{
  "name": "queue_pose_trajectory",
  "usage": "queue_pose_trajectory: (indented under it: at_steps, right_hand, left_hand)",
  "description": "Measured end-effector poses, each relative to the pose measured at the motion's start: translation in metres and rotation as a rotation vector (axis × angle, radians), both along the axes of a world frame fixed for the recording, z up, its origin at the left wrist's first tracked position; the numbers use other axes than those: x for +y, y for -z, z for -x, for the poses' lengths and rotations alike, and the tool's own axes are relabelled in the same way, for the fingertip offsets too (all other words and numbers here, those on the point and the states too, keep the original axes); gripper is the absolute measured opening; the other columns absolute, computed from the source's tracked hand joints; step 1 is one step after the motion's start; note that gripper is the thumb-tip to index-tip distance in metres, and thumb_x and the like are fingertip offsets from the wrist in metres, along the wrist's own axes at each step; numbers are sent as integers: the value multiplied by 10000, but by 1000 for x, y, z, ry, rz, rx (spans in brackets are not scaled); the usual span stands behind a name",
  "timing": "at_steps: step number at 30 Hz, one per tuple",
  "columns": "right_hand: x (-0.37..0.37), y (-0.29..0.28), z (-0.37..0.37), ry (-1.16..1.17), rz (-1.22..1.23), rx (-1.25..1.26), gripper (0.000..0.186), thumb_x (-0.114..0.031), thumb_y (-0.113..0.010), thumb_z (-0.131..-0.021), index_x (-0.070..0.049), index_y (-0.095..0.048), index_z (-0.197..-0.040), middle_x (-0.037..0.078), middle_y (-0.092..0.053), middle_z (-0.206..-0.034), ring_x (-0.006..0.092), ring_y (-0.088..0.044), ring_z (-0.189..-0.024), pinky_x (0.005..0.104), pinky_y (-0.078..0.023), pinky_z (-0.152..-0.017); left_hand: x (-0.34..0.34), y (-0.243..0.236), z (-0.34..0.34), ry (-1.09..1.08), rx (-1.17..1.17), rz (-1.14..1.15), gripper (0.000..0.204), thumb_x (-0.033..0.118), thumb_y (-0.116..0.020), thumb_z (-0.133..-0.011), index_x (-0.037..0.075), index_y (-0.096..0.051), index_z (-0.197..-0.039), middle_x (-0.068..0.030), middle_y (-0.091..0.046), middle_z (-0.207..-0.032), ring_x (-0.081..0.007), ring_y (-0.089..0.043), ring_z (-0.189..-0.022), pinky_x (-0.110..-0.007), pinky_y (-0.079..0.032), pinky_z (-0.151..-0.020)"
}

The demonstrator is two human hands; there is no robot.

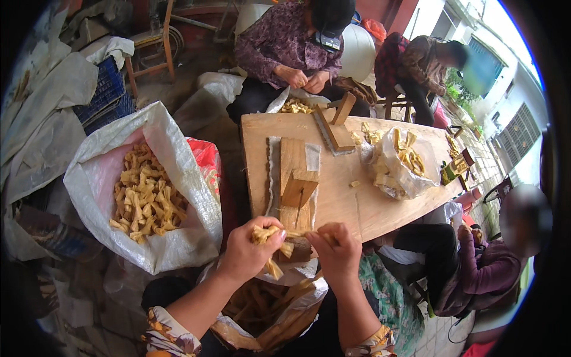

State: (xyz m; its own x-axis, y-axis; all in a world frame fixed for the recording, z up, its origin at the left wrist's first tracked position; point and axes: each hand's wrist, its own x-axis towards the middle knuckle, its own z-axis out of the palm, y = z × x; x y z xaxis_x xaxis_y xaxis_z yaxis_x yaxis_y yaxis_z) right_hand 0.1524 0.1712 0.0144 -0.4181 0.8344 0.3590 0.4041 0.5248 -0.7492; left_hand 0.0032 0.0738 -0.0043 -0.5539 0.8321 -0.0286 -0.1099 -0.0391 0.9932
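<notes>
My left hand [247,253] is closed around a knotted, yellowish dried strip [263,234], with one loose end hanging below the fingers. My right hand [340,253] pinches the same strip's other end, which is stretched between the hands. They are held just above the near end of a wooden block stand [292,149], which carries a smaller upright block [300,185] and a thin rod. Below, between my forearms, an open sack [309,309] holds long brownish strips.
At left stands a large white woven sack [202,208] full of knotted pieces [146,196]. The wooden table [339,190] bears a plastic bag of strips [404,166] and another wooden stand [336,128]. People sit opposite and at right. Blue crates [104,95] are stacked at far left.
</notes>
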Motion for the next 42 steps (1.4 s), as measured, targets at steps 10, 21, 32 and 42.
queue_pose_trajectory:
  at_steps: [10,21,32,42]
  right_hand:
    - [7,28,2,81,-69,94,262,-80,-826,-708,-56,-571,-763,83,-610,-630,175,-605,-559,290,-473,-532]
    - [-47,31,3,-382,-277,189,296,-40,-852,-656,-83,-571,-738,66,-588,-614,205,-553,-478,296,-414,-436]
    - [-37,4,-8,-890,-68,312,200,-151,-739,-762,-53,-569,-719,51,-581,-560,173,-529,-421,284,-394,-410]
    - [-42,11,-28,-439,977,229,255,-167,-627,-908,65,-669,-810,75,-634,-661,115,-557,-537,235,-429,-499]
  left_hand:
    - [-20,-3,29,-264,-86,-45,106,86,-710,-850,21,-641,-897,40,-584,-748,-32,-509,-651,-201,-423,-578]
    - [-63,-16,98,-695,1085,-66,284,87,-584,-828,-11,-568,-1094,-188,-600,-1047,-362,-570,-1020,-420,-450,-874]
    - [-61,1,-33,793,-48,-10,160,95,-571,-940,-42,-638,-988,10,-648,-855,-62,-567,-785,-228,-478,-711]
    - [-66,-22,-19,472,660,-287,242,241,-676,-868,26,-645,-976,-62,-624,-814,-206,-637,-676,-300,-504,-602]
